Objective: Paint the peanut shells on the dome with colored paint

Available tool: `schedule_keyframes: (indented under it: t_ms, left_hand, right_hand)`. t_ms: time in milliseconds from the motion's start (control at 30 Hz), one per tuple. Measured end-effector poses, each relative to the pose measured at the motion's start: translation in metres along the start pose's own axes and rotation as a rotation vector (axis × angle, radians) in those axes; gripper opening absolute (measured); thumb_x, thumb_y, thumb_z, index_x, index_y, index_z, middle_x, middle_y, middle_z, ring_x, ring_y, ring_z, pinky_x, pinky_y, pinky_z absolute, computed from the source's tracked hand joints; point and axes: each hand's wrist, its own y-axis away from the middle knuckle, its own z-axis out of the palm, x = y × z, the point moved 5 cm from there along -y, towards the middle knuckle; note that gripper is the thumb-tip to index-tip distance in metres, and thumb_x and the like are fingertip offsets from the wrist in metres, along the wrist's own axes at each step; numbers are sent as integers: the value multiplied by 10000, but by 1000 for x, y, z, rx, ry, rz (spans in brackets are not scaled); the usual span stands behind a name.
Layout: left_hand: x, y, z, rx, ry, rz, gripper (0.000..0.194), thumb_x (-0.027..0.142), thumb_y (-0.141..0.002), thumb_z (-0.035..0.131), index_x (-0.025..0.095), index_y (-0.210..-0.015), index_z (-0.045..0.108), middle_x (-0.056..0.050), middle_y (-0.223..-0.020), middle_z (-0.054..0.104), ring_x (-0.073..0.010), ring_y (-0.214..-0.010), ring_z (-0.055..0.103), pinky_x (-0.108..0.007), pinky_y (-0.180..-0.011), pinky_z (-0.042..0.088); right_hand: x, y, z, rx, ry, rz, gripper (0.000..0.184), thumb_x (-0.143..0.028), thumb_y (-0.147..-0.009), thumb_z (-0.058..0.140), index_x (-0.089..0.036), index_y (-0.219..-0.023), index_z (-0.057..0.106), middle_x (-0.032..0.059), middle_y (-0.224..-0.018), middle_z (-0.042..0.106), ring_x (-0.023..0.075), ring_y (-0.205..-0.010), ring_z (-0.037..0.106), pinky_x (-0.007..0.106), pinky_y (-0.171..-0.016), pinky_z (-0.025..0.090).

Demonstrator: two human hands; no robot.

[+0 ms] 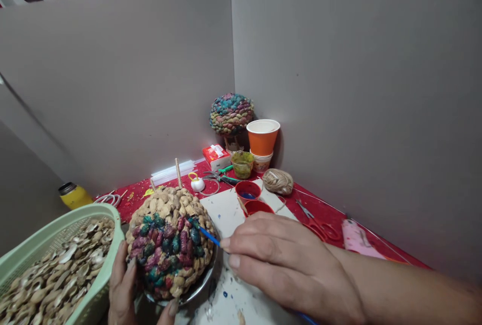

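A dome covered in peanut shells (169, 244) sits over a metal bowl (201, 285) in front of me. Several of its shells are painted purple, teal and dark blue, while the top ones are bare tan. My left hand (122, 290) holds the dome's lower left side, its thumb at the front near the bowl's rim. Pinched in my right hand (278, 259) is a blue paintbrush (211, 236), whose tip touches the dome's right side. Just beyond that hand stand a red cup with blue paint (248, 190) and another red cup (259, 207), partly hidden.
A green basket of peanut shells (118, 229) stands at left. Behind are a painted shell ball (231, 114), an orange cup (262, 139), a green paint tub (243, 165) and pliers (226, 177). Twine (277, 181) and scissors (316, 222) lie at right. Grey panels (339, 89) enclose the table.
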Motion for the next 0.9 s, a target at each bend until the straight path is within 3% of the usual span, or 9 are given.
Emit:
schedule_keyframes:
  t_ms: [100, 200, 300, 367, 467, 600, 633, 733, 900]
  left_hand:
    - [0, 1, 0, -10, 16, -14, 989, 148, -801, 774, 336, -1626, 261, -93, -1717, 272, -344, -1562, 306, -560, -1208, 379]
    - [-1, 1, 0, -5, 22, -20, 975, 154, -809, 770, 339, -1624, 268, -79, -1718, 276, -326, -1564, 305, -527, -1224, 362]
    - [-2, 0, 0, 1, 23, -21, 970, 163, -809, 768, 339, -1622, 270, -70, -1717, 281, -323, -1561, 315, -526, -1226, 360]
    - [-1, -2, 0, 5, 21, -16, 965, 165, -809, 768, 336, -1621, 276, -67, -1714, 288, -323, -1562, 312, -530, -1226, 360]
    - [1, -3, 0, 19, 17, 2, 965, 157, -806, 768, 338, -1619, 280, -62, -1714, 291, -313, -1560, 318, -516, -1239, 340]
    - [-1, -1, 1, 10, 26, -30, 966, 163, -805, 768, 349, -1618, 281, -77, -1718, 280, -332, -1558, 319, -530, -1216, 376]
    - [-2, 0, 1, 4, 31, -41, 964, 163, -806, 766, 348, -1618, 281, -83, -1718, 277, -337, -1557, 319, -533, -1203, 395]
    - [-2, 0, 1, -1, 36, -33, 963, 155, -807, 762, 341, -1619, 280, -78, -1718, 277, -325, -1560, 317, -525, -1209, 387]
    - [-1, 0, 1, 5, 34, -5, 981, 143, -790, 775, 333, -1619, 285, -83, -1712, 290, -336, -1561, 314, -561, -1233, 333]
  right_hand:
    - [-2, 3, 7, 1, -26, -9, 311, -140, -1055, 416, -36, -1096, 706, 189, -1043, 808, 221, -964, 772, 335, -896, 638]
    - [-5, 7, 4, 185, -1, 2, 398, -173, -1089, 318, -95, -1091, 709, 143, -966, 823, 197, -876, 780, 318, -905, 627]
    - [-4, 6, 2, 220, -82, 60, 310, -168, -1077, 391, -112, -1114, 694, 121, -935, 823, 173, -890, 784, 279, -916, 619]
    - [3, 4, -3, 279, -153, 186, 180, -106, -1019, 532, -133, -1104, 688, 92, -909, 817, 148, -890, 782, 254, -900, 620]
    - [20, 5, -8, 435, -237, 479, 183, -50, -916, 687, -193, -1026, 716, 40, -882, 807, 138, -827, 775, 259, -821, 641]
    - [42, 12, 5, 524, -395, 790, 50, -154, -891, 744, -200, -910, 750, 44, -857, 807, 164, -803, 773, 269, -695, 649]
    - [46, 13, 9, 534, -447, 833, 6, -190, -891, 749, -194, -895, 750, 45, -831, 801, 164, -777, 769, 260, -655, 643]
    - [56, 15, 15, 553, -555, 906, 108, -282, -887, 770, -181, -864, 741, 28, -736, 771, 137, -640, 732, 230, -556, 609]
    - [56, 14, 8, 563, -473, 917, 169, -340, -866, 798, -181, -835, 749, 30, -725, 763, 144, -633, 732, 240, -572, 618]
